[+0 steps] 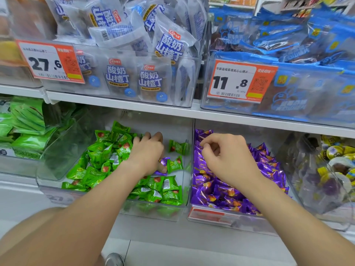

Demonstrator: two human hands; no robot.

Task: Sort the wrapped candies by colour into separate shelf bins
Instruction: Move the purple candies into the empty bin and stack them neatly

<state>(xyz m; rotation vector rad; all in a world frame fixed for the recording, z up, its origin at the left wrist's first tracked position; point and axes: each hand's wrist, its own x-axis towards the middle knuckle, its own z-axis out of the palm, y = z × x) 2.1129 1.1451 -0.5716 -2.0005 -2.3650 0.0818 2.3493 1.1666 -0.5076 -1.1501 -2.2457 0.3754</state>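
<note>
On the lower shelf: we see two clear bins side by side, the green bin (184, 169) and the purple bin (192, 189).
Hidden: our left palm and fingertips are buried among wrappers; the near price tag (209, 215) is blurred and we cannot read it.
Cut off: both our forearms leave the lower edge.
Left hand (148, 152): palm down in the green bin, fingers curled over a stray purple candy (163, 162) that peeks out beside the thumb; we cannot tell whether they grip it.
Right hand (228, 156): over the purple candies (221, 191), fingers bent inward with thumb and forefinger tips close; nothing visible between them.
Green candies (99, 154): heaped left and front in their bin.
</note>
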